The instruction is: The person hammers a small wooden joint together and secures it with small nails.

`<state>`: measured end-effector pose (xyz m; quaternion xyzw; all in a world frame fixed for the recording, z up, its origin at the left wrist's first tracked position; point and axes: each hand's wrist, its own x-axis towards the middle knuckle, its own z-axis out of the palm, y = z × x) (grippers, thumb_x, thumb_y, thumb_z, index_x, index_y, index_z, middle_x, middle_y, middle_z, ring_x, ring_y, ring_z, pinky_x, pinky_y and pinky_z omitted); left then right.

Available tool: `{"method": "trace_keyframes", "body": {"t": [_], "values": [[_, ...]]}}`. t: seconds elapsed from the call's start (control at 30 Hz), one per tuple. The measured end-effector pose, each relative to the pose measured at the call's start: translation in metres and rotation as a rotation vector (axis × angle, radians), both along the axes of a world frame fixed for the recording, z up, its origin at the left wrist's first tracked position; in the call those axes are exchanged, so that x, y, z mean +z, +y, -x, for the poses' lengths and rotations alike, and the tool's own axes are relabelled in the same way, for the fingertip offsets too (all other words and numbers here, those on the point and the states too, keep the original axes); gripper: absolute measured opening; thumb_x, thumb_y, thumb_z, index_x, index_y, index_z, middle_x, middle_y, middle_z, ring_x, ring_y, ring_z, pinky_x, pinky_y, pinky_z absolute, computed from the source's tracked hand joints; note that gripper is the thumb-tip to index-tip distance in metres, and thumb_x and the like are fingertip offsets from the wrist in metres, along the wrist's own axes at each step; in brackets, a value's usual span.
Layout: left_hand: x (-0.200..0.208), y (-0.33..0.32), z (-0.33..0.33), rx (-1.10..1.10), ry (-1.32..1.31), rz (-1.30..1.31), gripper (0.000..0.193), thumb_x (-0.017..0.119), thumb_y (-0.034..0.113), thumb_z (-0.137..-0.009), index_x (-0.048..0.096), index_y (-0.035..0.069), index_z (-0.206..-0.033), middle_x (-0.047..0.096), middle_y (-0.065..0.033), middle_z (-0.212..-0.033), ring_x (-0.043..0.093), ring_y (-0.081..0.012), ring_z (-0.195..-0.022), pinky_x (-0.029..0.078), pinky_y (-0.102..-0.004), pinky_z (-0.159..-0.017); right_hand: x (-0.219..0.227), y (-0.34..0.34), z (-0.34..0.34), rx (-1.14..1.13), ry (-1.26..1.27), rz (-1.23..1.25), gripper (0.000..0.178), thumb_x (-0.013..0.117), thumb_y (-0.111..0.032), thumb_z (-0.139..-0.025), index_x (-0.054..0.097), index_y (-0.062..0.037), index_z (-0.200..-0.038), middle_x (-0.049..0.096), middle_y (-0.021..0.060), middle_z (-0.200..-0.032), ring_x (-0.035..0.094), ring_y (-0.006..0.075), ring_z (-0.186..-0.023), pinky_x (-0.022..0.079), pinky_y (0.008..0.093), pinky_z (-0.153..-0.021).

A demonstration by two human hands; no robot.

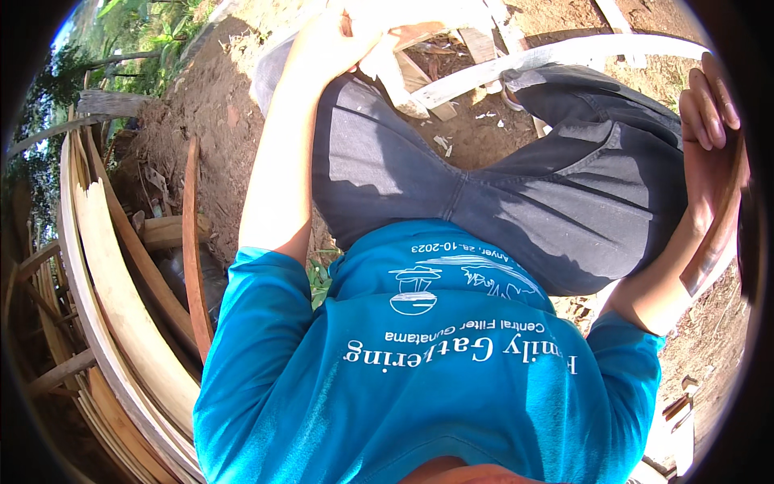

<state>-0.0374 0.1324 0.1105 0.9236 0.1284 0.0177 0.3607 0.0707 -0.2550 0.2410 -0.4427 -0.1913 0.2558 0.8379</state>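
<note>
Bright sun washes out my left hand (348, 47), which reaches forward past my left knee. Its fingers look closed on a pale, rough piece of wood (385, 79), though glare blurs the grip. A long, light wooden strip (556, 56) runs from beside that piece across to my right knee. At the far right edge, my right hand (705, 113) is raised with its fingers curled. Against its palm and forearm lies a flat, dark brown, slightly shiny length (720, 230). Whether that is a blade or wood I cannot tell, and its far end is hidden.
Long wooden planks (121, 266) are stacked at my left, with a thin reddish strip (192, 242) leaning beside them. Wood offcuts (480, 47) and chips lie on the bare soil (218, 161) ahead. More wood scraps (684, 431) lie at the lower right.
</note>
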Motion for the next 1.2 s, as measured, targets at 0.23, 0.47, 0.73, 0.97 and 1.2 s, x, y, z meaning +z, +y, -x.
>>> {"method": "trace_keyframes", "body": {"t": [0.23,0.47,0.73,0.97,1.2], "values": [[-0.003,-0.017,0.009,0.118,-0.121,-0.008,0.026,0.068,0.021,-0.092,0.066,0.001,-0.108,0.068,-0.0133,-0.084,0.066,-0.0231,-0.078,0.055,-0.0371,-0.073,0.003,0.007,0.008,-0.096,-0.029,0.092,0.03,0.063,-0.027,-0.102,0.053,0.0007,-0.1,0.044,0.0038,-0.079,0.042,0.0113,-0.064,0.038,0.0208,-0.064],[-0.032,-0.003,0.042,0.035,-0.337,-0.287,0.032,0.073,0.027,-0.091,0.066,0.006,-0.114,0.068,-0.0129,-0.096,0.065,-0.0233,-0.078,0.053,-0.0361,-0.072,0.008,0.014,0.008,-0.051,-0.031,0.088,0.032,0.055,-0.028,-0.106,0.053,0.0033,-0.103,0.043,0.0031,-0.079,0.039,0.0112,-0.062,0.036,0.0215,-0.06],[-0.031,-0.008,0.048,-0.127,-0.376,-0.332,0.04,0.074,0.033,-0.09,0.066,0.007,-0.119,0.066,-0.0154,-0.112,0.064,-0.0326,-0.098,0.052,-0.0416,-0.088,0.001,0.009,0.005,-0.085,-0.032,0.144,0.031,0.051,-0.028,-0.109,0.054,0.0027,-0.108,0.044,0.0031,-0.077,0.041,0.0104,-0.059,0.037,0.0225,-0.058],[-0.027,-0.009,0.055,-0.109,-0.279,-0.346,0.046,0.074,0.034,-0.089,0.062,0.007,-0.124,0.064,-0.0172,-0.113,0.062,-0.0358,-0.105,0.05,-0.0439,-0.095,0.0,0.01,0.0,-0.059,-0.111,0.193,0.037,0.053,-0.03,-0.107,0.053,0.0035,-0.124,0.052,0.003,-0.081,0.049,0.0104,-0.06,0.043,0.0224,-0.058],[-0.027,-0.009,0.052,-0.126,-0.277,-0.372,0.047,0.073,0.032,-0.09,0.061,0.007,-0.128,0.063,-0.0182,-0.114,0.062,-0.0363,-0.108,0.051,-0.0437,-0.092,-0.029,-0.023,-0.051,0.286,-0.009,-0.007,0.086,0.091,-0.046,-0.075,0.046,0.0014,-0.13,0.054,0.0023,-0.088,0.054,0.0118,-0.066,0.048,0.0207,-0.062]]}}
